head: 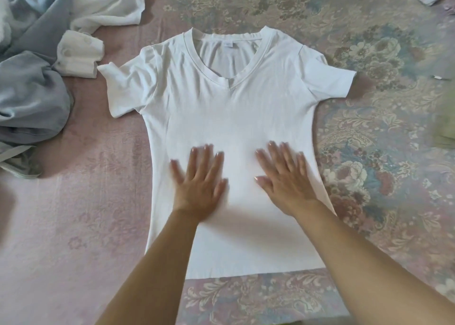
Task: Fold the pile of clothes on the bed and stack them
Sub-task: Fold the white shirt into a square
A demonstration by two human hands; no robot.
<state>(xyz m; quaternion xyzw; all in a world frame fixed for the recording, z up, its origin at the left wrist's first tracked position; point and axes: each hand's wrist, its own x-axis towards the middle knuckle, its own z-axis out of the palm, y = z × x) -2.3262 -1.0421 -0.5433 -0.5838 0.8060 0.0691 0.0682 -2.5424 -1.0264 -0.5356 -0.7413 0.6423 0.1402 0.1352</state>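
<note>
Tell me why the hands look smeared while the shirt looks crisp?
Head view: both hands, left and right, show motion blur, worst at the fingers; the shirt lies sharp in soft, even light; the wide lens blurs the picture's edges.

Soft even daylight, motion-blurred fingertips (209,149), edges smeared

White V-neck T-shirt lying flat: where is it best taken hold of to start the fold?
Probably pinch the white V-neck T-shirt at one sleeve edge and the same-side hem, coming from the side: it lies spread face up, sleeves out, side edges free. Both the left hand and right hand rest flat on it.
</note>
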